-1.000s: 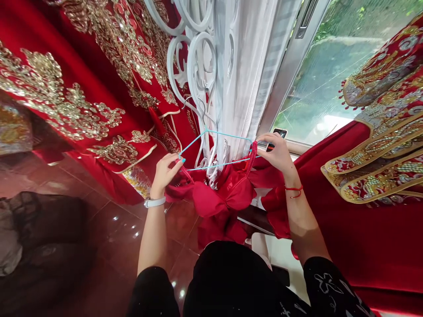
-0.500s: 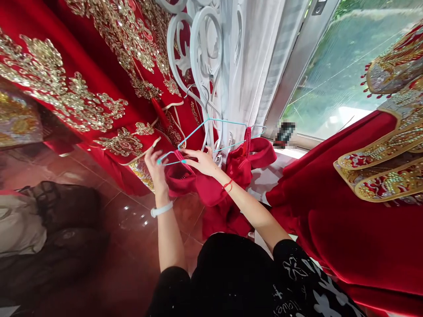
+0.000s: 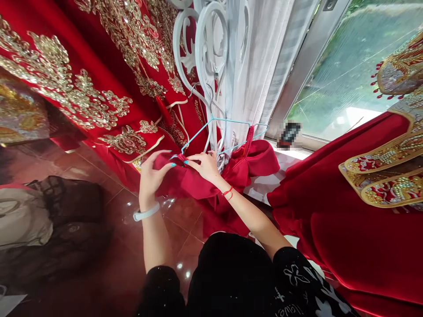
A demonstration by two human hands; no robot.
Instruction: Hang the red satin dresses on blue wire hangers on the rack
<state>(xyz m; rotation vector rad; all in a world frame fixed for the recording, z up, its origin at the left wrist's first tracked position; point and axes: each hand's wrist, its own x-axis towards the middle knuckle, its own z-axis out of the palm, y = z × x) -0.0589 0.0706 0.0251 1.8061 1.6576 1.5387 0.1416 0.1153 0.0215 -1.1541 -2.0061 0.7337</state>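
A red dress (image 3: 200, 187) with narrow straps and ruffled sleeves hangs from a thin light-blue wire hanger (image 3: 197, 132) in front of me. My right hand (image 3: 205, 167) pinches the dress's left-hand strap against the hanger's near end. Just left of it, my left hand (image 3: 152, 174) has its fingers and thumb around the loose red sleeve; the fabric is slightly blurred and partly covers the fingers. The other strap (image 3: 250, 134) loops over the hanger's right end. The hanger's hook reaches up to the white scrollwork.
White curled metalwork (image 3: 198, 39) stands behind the hanger. A red gown with gold embroidery (image 3: 115, 105) hangs at left, another red embroidered garment (image 3: 380, 189) at right. A window frame (image 3: 300, 75) is at upper right. Dark sheer fabric (image 3: 76, 202) lies at lower left over the tiled floor.
My left hand has moved off the hanger's end, down and left, drawing the red sleeve with it. My right hand stays at the strap. The view has shifted slightly.
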